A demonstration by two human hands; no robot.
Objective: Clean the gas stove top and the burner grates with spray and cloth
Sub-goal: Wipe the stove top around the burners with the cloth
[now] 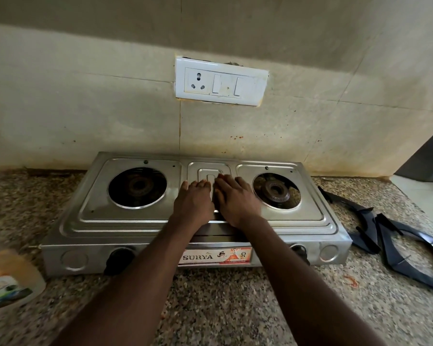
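Observation:
A steel two-burner gas stove (125, 221) stands on the granite counter against the wall, with no grates over its burners. Both hands lie flat, palms down, side by side on the raised middle panel between the burners: my left hand (194, 199) and my right hand (235, 198), fingers straight and pointing at the wall. Neither hand holds anything. Two black burner grates (395, 238) lie on the counter to the right of the stove. A blurred plastic bottle (8, 278) with an orange top part sits at the left edge. No cloth is in view.
A white socket and switch plate (220, 82) is set in the tiled wall above the stove. Speckled granite counter (223, 303) runs in front of the stove. Two black knobs (116, 258) stick out from the stove's front. A dark surface (425, 158) rises at far right.

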